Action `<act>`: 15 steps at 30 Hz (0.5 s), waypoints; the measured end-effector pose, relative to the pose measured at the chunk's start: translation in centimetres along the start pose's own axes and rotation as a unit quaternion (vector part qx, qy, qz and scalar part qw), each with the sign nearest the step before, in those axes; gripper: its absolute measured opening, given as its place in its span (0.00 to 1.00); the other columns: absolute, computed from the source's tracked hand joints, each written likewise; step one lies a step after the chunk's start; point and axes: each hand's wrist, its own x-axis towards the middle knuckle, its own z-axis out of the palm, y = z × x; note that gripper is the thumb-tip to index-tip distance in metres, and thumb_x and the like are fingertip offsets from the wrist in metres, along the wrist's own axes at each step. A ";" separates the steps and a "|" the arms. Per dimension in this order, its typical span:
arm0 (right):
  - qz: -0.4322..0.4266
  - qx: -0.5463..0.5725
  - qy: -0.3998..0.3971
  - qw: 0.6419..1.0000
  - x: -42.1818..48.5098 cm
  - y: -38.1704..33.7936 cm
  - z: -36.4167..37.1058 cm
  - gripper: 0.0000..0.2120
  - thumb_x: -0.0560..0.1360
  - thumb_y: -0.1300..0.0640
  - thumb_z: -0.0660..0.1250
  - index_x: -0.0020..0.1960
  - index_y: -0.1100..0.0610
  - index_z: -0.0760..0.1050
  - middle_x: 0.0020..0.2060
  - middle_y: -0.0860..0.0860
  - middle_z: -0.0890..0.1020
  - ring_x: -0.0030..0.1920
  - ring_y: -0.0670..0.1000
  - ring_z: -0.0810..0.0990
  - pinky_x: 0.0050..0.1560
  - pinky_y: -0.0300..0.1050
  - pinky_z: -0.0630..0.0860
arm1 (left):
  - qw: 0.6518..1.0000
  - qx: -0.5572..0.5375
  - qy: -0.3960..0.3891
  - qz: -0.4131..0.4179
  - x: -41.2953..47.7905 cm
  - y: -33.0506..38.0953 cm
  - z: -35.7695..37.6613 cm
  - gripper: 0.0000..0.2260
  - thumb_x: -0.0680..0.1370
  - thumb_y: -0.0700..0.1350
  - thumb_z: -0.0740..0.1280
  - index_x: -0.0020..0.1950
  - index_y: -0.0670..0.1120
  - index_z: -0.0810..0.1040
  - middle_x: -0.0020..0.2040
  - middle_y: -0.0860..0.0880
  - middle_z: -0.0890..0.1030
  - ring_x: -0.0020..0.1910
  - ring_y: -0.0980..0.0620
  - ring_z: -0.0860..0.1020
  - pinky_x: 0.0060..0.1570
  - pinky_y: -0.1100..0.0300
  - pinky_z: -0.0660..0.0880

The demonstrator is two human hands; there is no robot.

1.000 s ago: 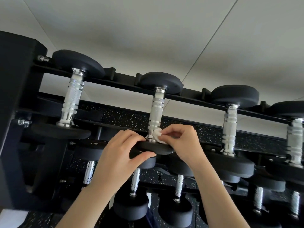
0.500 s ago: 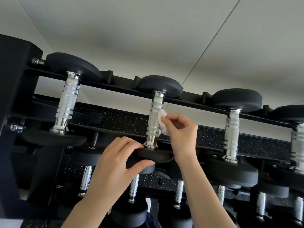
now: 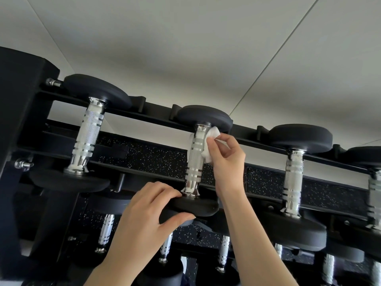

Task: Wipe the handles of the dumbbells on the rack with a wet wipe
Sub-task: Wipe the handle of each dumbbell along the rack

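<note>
Mid-job I reckon: right hand (image 3: 224, 159) fingers pinch the wet wipe (image 3: 210, 144) against the upper handle (image 3: 194, 159) of the middle dumbbell (image 3: 204, 116) at 12 o'clock on the rack (image 3: 20, 104), left hand (image 3: 142, 219) fingers clamp its lower weight (image 3: 203, 206), and the handles (image 3: 292, 178) toward 3 o'clock probably need doing.

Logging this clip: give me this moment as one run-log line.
right hand: presses wipe on handle, upper end | left hand: grips lower weight

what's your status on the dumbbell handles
Right hand grip pinches wet wipe on second dumbbell's handle, near top. Left hand grip holds its lower head. Nothing blocking.
</note>
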 end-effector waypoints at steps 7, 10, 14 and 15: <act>0.026 0.056 -0.063 0.996 1.0 0.2 0.1 0.04 0.78 0.60 0.61 0.53 0.56 0.71 0.36 0.53 0.82 0.39 0.55 0.76 0.47 0.52 0.74 | 1.000 -0.005 -0.005 -0.006 0.1 -0.1 0.1 0.17 0.72 0.62 0.65 0.48 0.49 0.80 0.47 0.61 0.75 0.47 0.59 0.75 0.47 0.60 0.71; 0.041 0.078 -0.095 0.992 1.2 0.4 -0.2 0.06 0.79 0.60 0.59 0.56 0.55 0.71 0.39 0.55 0.80 0.41 0.56 0.74 0.49 0.52 0.73 | 1.000 0.000 -0.007 -0.007 0.0 0.0 0.1 0.17 0.72 0.62 0.65 0.49 0.49 0.80 0.47 0.61 0.74 0.47 0.59 0.74 0.48 0.61 0.70; 0.066 0.085 -0.132 0.985 0.8 1.1 -0.7 0.09 0.80 0.60 0.58 0.60 0.56 0.69 0.40 0.56 0.79 0.41 0.55 0.76 0.51 0.54 0.73 | 1.000 0.000 -0.004 -0.011 0.0 0.0 0.1 0.18 0.72 0.62 0.65 0.49 0.49 0.80 0.47 0.60 0.75 0.47 0.58 0.75 0.48 0.61 0.71; 0.072 0.086 -0.138 0.984 0.6 1.3 -0.8 0.09 0.80 0.60 0.58 0.60 0.56 0.69 0.40 0.56 0.81 0.42 0.55 0.77 0.52 0.56 0.73 | 1.000 -0.001 -0.003 -0.011 0.0 0.0 0.1 0.19 0.72 0.62 0.65 0.49 0.48 0.81 0.47 0.59 0.75 0.47 0.57 0.75 0.47 0.61 0.71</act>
